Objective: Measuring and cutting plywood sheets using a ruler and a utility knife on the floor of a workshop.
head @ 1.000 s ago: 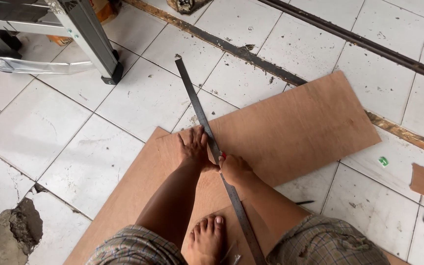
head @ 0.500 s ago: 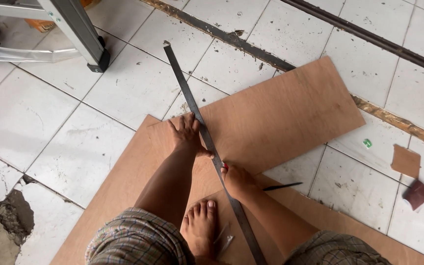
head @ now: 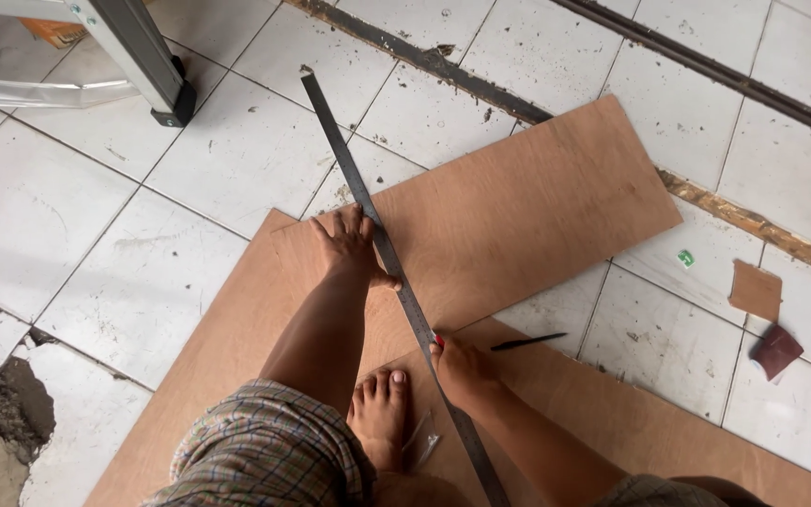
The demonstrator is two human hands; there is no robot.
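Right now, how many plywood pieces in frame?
3. Large sheet under the person, a second board angled above it under the steel rule, a small offcut at right. More may lie out of frame.

Right hand (head: 462, 364) now lower along steel ruler (head: 389, 253), toward 6 o'clock, well apart from left hand (head: 349, 246); a second ago hands sat side by side. Pencil (head: 529, 342) now exposed at 3 o'clock of right hand.

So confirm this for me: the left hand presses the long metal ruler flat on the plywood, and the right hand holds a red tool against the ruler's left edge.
Wrong edge. In the head view the right hand holds the red tool against the right edge of the metal ruler; the left hand does press it on the plywood.
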